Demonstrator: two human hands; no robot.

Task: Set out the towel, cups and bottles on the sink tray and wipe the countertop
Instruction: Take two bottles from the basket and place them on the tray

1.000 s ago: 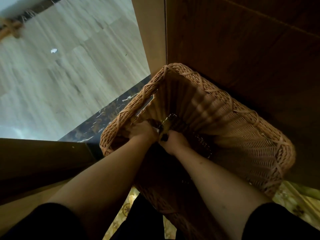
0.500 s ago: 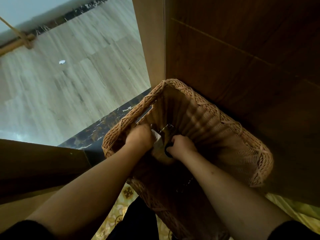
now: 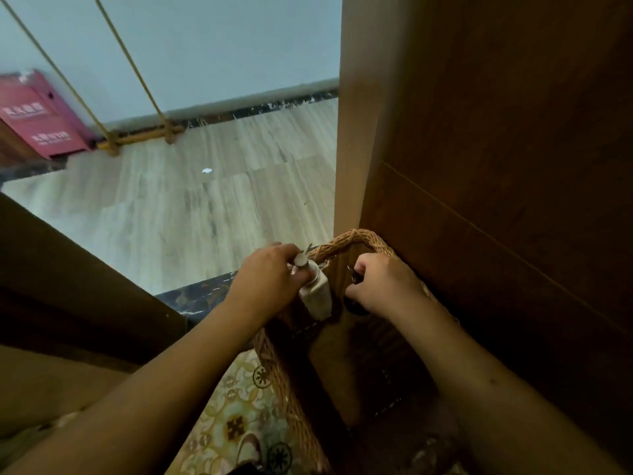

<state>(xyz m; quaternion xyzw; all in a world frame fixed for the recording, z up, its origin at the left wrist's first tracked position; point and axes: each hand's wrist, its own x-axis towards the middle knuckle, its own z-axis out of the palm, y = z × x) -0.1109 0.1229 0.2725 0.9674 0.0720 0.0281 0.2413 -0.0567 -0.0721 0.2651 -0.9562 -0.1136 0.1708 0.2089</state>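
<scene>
While both arms reach over the wicker basket, the left hand is closed around the top of a pale bottle, fingers wrapped at its pump cap, so the bottle hangs just above the basket's near-left inner wall. The right hand is curled tight on a small dark object over the basket's middle; what it is cannot be told. The bottle sits between the two hands, touching the left, just beside the right. The basket stands against a dark wooden cabinet, wooden floor beyond it.
</scene>
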